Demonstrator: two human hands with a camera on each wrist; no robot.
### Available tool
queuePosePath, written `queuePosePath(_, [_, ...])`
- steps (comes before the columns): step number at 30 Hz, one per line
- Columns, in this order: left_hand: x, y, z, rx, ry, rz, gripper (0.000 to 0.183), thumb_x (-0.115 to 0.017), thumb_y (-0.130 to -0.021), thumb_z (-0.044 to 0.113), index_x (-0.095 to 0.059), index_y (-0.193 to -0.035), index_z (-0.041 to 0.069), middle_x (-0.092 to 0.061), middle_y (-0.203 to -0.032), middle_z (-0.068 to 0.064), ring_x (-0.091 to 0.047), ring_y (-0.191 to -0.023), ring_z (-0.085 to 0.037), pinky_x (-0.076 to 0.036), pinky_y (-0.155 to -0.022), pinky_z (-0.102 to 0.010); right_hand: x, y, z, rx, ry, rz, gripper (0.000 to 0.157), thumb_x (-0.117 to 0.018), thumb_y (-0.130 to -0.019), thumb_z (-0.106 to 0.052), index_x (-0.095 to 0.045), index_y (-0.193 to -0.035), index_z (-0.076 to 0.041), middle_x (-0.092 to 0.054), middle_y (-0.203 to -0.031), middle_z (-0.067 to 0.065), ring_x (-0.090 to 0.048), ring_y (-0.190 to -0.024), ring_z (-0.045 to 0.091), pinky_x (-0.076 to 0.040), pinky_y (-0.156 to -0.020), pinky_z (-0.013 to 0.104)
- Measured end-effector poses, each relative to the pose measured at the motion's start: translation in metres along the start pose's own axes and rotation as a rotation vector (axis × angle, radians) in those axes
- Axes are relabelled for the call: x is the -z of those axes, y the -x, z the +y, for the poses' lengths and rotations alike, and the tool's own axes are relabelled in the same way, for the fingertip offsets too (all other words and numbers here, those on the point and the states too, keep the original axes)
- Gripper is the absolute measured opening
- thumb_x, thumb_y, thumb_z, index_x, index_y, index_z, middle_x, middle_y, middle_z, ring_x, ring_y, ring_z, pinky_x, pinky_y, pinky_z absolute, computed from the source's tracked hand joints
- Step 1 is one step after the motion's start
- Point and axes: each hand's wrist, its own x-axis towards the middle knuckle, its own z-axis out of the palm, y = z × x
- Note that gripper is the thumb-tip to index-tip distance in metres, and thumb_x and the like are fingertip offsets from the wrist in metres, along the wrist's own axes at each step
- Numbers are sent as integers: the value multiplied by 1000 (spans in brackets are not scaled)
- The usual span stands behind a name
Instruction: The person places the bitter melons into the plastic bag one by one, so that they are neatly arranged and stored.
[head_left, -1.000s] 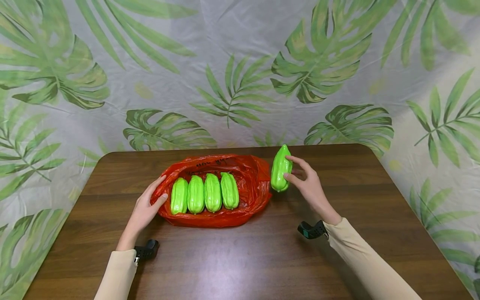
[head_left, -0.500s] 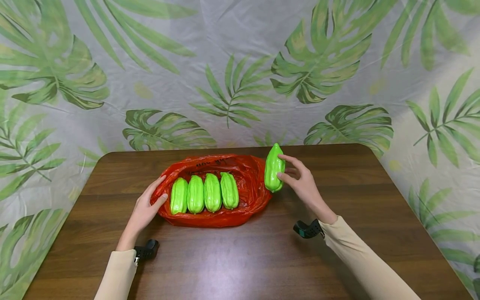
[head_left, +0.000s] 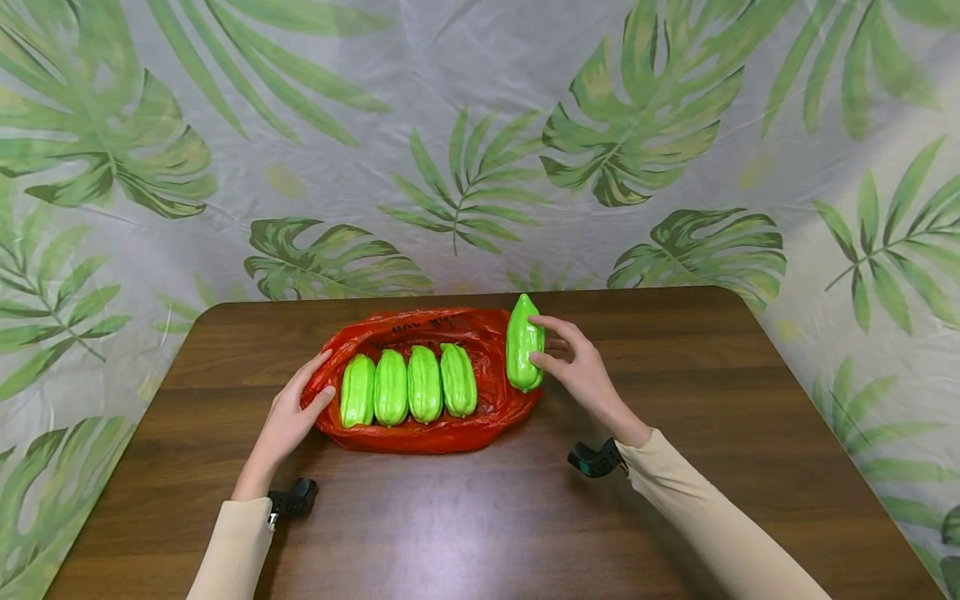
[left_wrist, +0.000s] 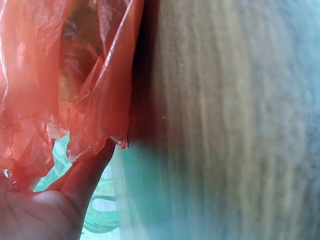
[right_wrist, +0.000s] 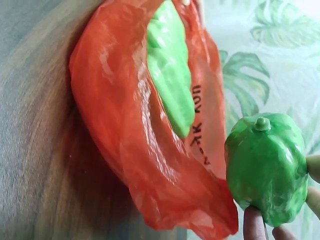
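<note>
An open red plastic bag (head_left: 442, 440) lies on the wooden table. Several glossy, ridged green bitter melons (head_left: 425, 385) rest side by side inside it. My left hand (head_left: 288, 421) holds the bag's left edge between thumb and fingers; in the left wrist view the red film (left_wrist: 100, 110) hides part of the fingers. My right hand (head_left: 581, 367) grips another bitter melon (head_left: 523, 346) between thumb and fingertips, pointed end away from me. It is raised over the bag's right end. In the right wrist view that held bitter melon (right_wrist: 265, 167) appears end-on, beside the bag's rim.
The wooden table (head_left: 450, 533) extends in front of the bag and to both sides. Behind its far edge hangs a pale cloth (head_left: 480, 150) printed with green leaves. Black bands with cameras sit on both wrists.
My right hand has carried the bitter melon leftward, from beside the bag to over its right end. My left hand, the bag and the other bitter melons have barely moved.
</note>
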Motion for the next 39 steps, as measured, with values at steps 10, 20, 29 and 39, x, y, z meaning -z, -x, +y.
queuePosePath(10, [0,-1,0,-10,9,9,54,-61,-94,12,-42,-144,8,-35,-147,-23,-32,-133,-43,-27,-102,-64,-16,-5,7,-15,55,-5,50,-67,-89,-11,-54,-137,-14,-43,-141,9,-53,-111,35,-50,-81,43])
queuePosePath(20, [1,-1,-1,-10,9,5,56,-61,-94,12,-40,-145,6,-35,-147,-24,-32,-133,-44,-28,-101,-65,-31,-6,13,-26,117,-13,49,-67,-87,-9,-56,-135,-16,-47,-137,9,-54,-110,33,-51,-81,43])
queuePosePath(29, [0,0,-1,-3,-2,4,55,-60,-94,13,-41,-145,8,-35,-147,-23,-32,-133,-44,-27,-102,-64,-40,-8,21,11,157,-23,50,-68,-86,-6,-56,-134,-11,-48,-137,11,-56,-107,32,-50,-82,44])
queuePosePath(39, [-1,0,-2,2,-4,2,54,-59,-95,13,-41,-145,9,-36,-147,-22,-31,-133,-44,-27,-102,-64,-49,-10,25,32,220,-43,49,-67,-85,-3,-56,-133,-5,-47,-138,15,-53,-109,32,-51,-84,43])
